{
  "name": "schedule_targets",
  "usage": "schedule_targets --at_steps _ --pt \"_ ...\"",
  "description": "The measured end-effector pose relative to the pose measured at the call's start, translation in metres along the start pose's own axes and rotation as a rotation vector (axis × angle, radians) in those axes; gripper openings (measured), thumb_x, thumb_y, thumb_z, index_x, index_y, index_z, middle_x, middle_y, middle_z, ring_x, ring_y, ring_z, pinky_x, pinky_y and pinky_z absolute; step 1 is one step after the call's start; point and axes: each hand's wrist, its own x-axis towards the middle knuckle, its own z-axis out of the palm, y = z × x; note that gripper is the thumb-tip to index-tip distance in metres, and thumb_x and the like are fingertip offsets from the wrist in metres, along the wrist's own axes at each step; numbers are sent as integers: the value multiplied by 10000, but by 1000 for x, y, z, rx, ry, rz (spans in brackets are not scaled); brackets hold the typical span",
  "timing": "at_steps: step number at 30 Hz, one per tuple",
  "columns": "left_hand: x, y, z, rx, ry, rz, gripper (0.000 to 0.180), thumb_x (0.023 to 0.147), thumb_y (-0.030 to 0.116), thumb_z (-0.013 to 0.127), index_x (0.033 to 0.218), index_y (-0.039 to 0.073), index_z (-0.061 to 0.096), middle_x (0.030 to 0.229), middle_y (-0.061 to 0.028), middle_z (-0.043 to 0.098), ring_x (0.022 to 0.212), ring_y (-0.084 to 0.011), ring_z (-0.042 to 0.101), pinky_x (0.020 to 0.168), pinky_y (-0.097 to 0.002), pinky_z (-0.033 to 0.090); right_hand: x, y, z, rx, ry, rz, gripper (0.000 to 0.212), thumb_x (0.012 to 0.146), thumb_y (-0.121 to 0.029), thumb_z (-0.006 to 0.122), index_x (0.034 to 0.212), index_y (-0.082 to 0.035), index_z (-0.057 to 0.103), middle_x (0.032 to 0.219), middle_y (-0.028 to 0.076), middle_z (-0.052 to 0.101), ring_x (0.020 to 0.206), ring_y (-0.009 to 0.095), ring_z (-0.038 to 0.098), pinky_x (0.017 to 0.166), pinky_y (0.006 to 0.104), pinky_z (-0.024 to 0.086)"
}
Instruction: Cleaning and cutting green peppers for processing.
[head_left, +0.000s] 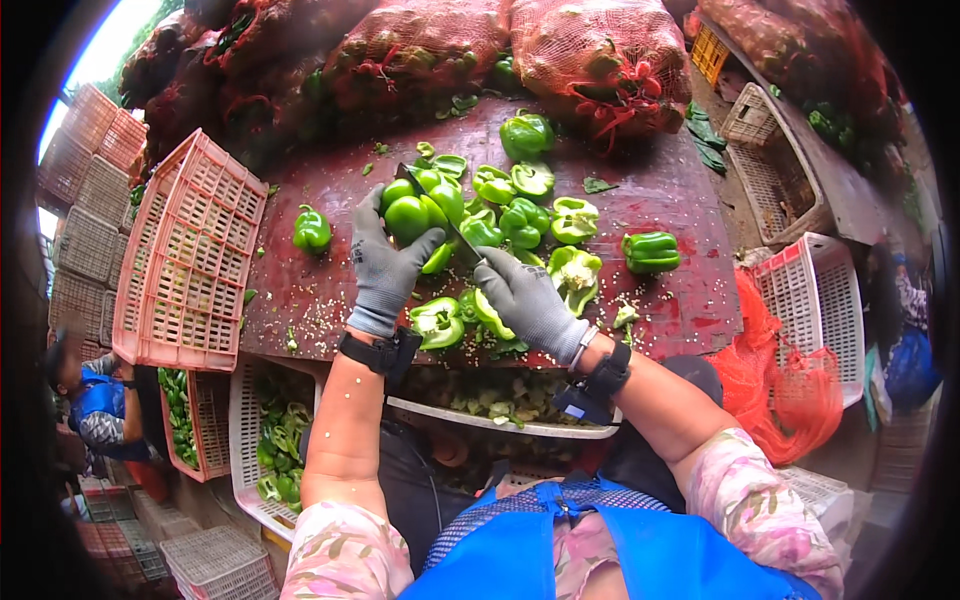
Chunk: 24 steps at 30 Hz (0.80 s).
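Note:
In my gloved left hand [385, 255] a green bell pepper [408, 218] is gripped over the red-brown table. My gloved right hand [525, 300] is closed round the handle of a knife [460, 240]. Its dark blade slants up and left, close against the pepper; how deep it cuts, if at all, I cannot tell. Cut pepper halves [525, 222] are heaped just beyond my right hand. An open half [437, 322] lies between my wrists. Whole peppers sit apart: one [312, 230] at left, one [650, 252] at right, one [526, 135] at the far side.
Red mesh sacks [600, 65] line the table's far edge. A pink crate [190, 250] leans at the left. Below the near edge, a white crate [245, 440] holds pepper pieces and a bin [510, 405] holds scraps. Orange netting [790, 390] hangs at right. A co-worker [100, 400] is at far left.

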Motion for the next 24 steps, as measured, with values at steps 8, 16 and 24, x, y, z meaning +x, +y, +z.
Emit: schedule_targets --at_steps 8,16,24 --pt "5 -30 -30 -903 -2 -416 394 923 280 690 1190 28 549 1031 -64 636 942 -138 599 846 -304 509 16 14 -20 1186 -44 951 248 998 -378 494 976 -135 532 731 24 548 485 142 497 419 294 423" --pt "28 -167 -66 672 6 -58 582 899 453 655 1287 34 543 1137 -170 647 1004 -281 628 925 -401 482 21 -15 -16 889 -147 677 379 1015 -300 507 1288 -39 538 687 9 565 490 97 526 430 234 411" --pt "62 -240 -112 782 -192 -736 780 687 469 806 1275 24 551 1217 -199 620 1100 -343 618 936 -408 494 22 -12 -15 717 -143 675 371 1024 -285 494 1285 -29 557 679 -1 556 483 68 506 437 216 401"
